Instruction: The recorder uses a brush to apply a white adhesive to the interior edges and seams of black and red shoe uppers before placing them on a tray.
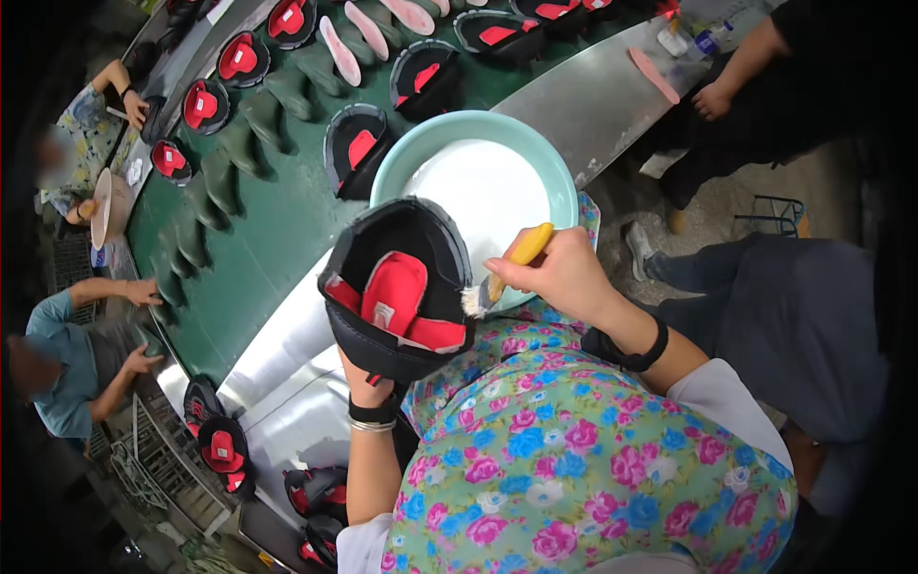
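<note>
My left hand [365,385] grips a black shoe upper [397,287] from below, with most of its fingers hidden behind it. The upper's open underside faces up and shows red lining inside. My right hand [569,273] is closed round a brush [529,246] with a yellow handle. Its pale bristles meet the upper's right edge. Just beyond both hands stands a light green basin [566,182] of white liquid [478,187].
A green conveyor belt [273,225] carries black uppers [356,148], dark green shoe lasts [263,120] and pink insoles [339,50]. Co-workers' hands [142,293] are along its left side; another person's hand [712,99] is at upper right. More uppers [222,445] lie at lower left.
</note>
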A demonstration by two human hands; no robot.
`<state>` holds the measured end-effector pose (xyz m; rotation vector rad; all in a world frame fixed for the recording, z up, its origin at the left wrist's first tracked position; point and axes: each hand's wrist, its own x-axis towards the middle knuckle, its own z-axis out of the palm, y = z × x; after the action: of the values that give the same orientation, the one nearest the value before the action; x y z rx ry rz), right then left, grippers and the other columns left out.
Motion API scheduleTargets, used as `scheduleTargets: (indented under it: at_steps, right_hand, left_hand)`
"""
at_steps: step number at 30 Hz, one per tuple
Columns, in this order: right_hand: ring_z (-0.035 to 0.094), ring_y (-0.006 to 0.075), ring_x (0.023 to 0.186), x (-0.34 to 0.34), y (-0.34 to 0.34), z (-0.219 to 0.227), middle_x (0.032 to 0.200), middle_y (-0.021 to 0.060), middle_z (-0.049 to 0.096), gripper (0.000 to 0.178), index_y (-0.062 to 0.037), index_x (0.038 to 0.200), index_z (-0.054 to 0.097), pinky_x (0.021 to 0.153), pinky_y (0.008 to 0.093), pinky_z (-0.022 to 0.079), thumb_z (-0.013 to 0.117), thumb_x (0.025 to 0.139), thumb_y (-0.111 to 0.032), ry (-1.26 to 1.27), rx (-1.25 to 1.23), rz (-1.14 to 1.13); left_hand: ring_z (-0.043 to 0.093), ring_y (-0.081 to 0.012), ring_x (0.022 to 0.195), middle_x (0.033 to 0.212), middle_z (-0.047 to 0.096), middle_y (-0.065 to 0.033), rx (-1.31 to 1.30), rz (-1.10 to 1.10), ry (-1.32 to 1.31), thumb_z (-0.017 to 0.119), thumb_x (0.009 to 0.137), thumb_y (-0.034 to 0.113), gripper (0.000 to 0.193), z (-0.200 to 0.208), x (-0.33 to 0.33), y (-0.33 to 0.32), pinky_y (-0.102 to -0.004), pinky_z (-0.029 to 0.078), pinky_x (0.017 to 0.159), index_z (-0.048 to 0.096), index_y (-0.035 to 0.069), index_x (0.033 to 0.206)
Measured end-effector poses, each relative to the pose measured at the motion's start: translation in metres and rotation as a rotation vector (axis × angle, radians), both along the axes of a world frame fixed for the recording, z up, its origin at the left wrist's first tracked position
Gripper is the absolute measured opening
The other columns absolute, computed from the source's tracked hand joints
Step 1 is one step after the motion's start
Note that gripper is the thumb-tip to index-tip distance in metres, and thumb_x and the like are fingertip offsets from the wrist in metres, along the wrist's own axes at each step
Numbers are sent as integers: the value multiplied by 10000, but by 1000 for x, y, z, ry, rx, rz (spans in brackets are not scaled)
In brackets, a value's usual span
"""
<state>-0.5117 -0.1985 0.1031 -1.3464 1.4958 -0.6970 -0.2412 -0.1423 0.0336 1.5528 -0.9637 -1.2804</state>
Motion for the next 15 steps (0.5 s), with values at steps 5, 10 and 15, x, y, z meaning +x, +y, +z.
scheduleTargets:
  at_steps: [5,10,15]
  right_hand:
    - [571,70,627,12,1,41,705,70,671,203,19,763,678,603,246,481,770,737,-160,-234,25,113]
    - [606,109,628,10,-18,14,690,80,667,188,7,769,678,626,252,488,759,735,-159,-81,-113,220]
    - [624,136,600,8,-53,4,680,81,668,171,1,779,682,595,257,486,741,745,-156,10,-186,198]
  left_hand:
    - [542,-209,1083,1207,550,-120,-164,-63,-366,637,868,82,442,-22,25,5,-319,412,947,456,-22,1258]
    - [566,-194,1027,1148,575,-94,-37,238,329,628,870,79,385,-6,9,9,-308,461,858,504,15,1229]
    - [563,-250,1091,1190,577,-93,52,292,682,629,853,57,469,7,15,9,-414,470,951,464,74,1292]
